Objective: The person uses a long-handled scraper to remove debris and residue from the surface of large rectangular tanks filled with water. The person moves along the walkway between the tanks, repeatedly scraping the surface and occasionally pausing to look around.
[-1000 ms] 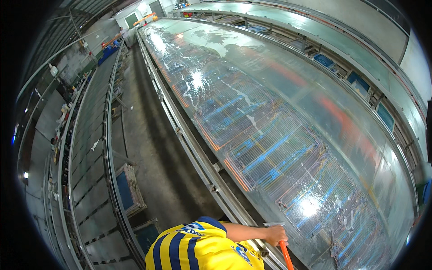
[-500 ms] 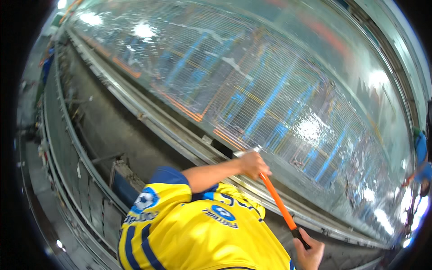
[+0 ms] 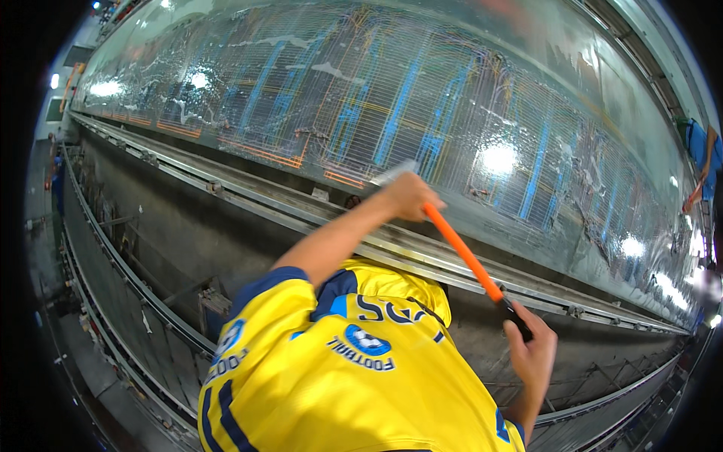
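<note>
A long-handled scraper slants across the middle, with an orange shaft (image 3: pixel 465 254) and a black grip at its near end. My left hand (image 3: pixel 413 197) is closed around it close to the head, where a pale flat blade (image 3: pixel 396 172) shows, blurred, over the near edge of a glossy sheet (image 3: pixel 459 192). My right hand (image 3: pixel 533 348) is wrapped round the black grip, lower right, in front of me. Under the sheet's shiny, wrinkled surface run thin parallel lines with blue, orange and yellow stripes. Whether the blade touches the sheet I cannot tell.
Metal rails (image 3: pixel 279 215) run along the table's near side, with a grey trough (image 3: pixel 181 233) below on my left. Another person in blue (image 3: pixel 700 154) stands at the far right, an arm reaching down to a reddish-orange handle. More rails and framework lie behind the trough.
The view has turned and shifted. My left hand and the scraper's head sit higher in the picture and further over the sheet. Both hands keep their hold.
</note>
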A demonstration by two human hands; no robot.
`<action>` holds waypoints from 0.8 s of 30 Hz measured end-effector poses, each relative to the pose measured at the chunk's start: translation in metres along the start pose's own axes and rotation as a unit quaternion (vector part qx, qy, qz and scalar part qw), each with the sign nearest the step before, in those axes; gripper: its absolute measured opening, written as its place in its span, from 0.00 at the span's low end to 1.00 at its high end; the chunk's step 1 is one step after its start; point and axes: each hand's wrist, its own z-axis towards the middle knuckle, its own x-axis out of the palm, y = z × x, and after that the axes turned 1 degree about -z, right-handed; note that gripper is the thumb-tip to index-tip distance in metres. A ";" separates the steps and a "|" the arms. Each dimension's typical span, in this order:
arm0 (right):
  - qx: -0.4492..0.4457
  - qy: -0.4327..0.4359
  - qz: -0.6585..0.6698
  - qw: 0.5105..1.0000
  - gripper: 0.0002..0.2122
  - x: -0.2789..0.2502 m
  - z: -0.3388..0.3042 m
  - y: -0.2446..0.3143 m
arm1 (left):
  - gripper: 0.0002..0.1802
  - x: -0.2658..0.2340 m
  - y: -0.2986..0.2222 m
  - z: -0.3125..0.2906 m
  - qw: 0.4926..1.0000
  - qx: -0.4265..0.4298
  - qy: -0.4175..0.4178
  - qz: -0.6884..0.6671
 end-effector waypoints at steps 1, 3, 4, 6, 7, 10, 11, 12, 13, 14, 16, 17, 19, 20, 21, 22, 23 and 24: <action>0.010 -0.006 -0.044 0.999 0.18 -0.024 -0.015 -0.007 | 0.18 0.033 -0.024 0.025 0.999 0.009 0.032 -0.023; 0.054 -0.055 -0.067 0.995 0.17 -0.065 -0.051 -0.027 | 0.13 0.087 -0.080 0.072 0.996 0.031 0.045 -0.070; 0.007 -0.081 -0.105 0.991 0.16 -0.086 -0.065 -0.035 | 0.07 0.103 -0.106 0.094 0.994 0.041 0.035 -0.095; 0.122 -0.102 -0.087 0.983 0.14 -0.121 -0.090 -0.048 | 0.08 0.136 -0.139 0.124 0.992 0.043 0.005 -0.122; 0.228 -0.109 -0.055 0.966 0.12 -0.132 -0.096 -0.049 | 0.13 0.148 -0.147 0.131 0.990 0.040 -0.008 -0.137; 0.215 -0.110 -0.038 0.970 0.11 -0.129 -0.084 -0.045 | 0.27 0.161 -0.151 0.138 0.980 0.064 -0.077 -0.171; 0.197 -0.091 -0.040 0.975 0.11 -0.124 -0.076 -0.039 | 0.26 0.159 -0.148 0.134 0.980 0.063 -0.069 -0.173; 0.176 -0.068 -0.039 0.981 0.12 -0.117 -0.066 -0.032 | 0.26 0.154 -0.142 0.128 0.981 0.059 -0.060 -0.172; 0.157 -0.045 -0.043 0.986 0.12 -0.111 -0.058 -0.024 | 0.26 0.146 -0.136 0.120 0.981 0.056 -0.053 -0.176; 0.076 -0.092 -0.071 0.990 0.14 -0.102 -0.062 -0.034 | 0.25 0.137 -0.132 0.112 0.987 0.047 -0.031 -0.152; 0.121 -0.049 -0.108 0.986 0.15 -0.109 -0.040 -0.002 | 0.24 0.122 -0.120 0.099 0.978 0.044 -0.062 -0.196; 0.138 -0.024 -0.128 0.982 0.16 -0.108 -0.023 0.014 | 0.24 0.114 -0.112 0.090 0.972 0.038 -0.081 -0.215; 0.112 -0.032 -0.148 0.982 0.17 -0.091 -0.003 0.036 | 0.24 0.096 -0.091 0.075 0.972 0.036 -0.117 -0.200; 0.118 -0.020 -0.146 0.982 0.18 -0.082 0.007 0.048 | 0.24 0.085 -0.079 0.064 0.972 0.035 -0.135 -0.191; 0.126 -0.010 -0.148 0.981 0.18 -0.074 0.015 0.064 | 0.24 0.074 -0.068 0.053 0.972 0.028 -0.138 -0.188; 0.127 -0.006 -0.152 0.980 0.19 -0.063 0.020 0.078 | 0.24 0.063 -0.056 0.040 0.972 0.017 -0.144 -0.184; 0.080 0.001 -0.177 0.981 0.19 -0.056 0.027 0.089 | 0.23 0.052 -0.044 0.026 0.973 0.007 -0.149 -0.179; 0.035 0.009 -0.201 0.979 0.19 -0.048 0.033 0.102 | 0.23 0.033 -0.037 0.014 0.979 -0.004 -0.133 -0.156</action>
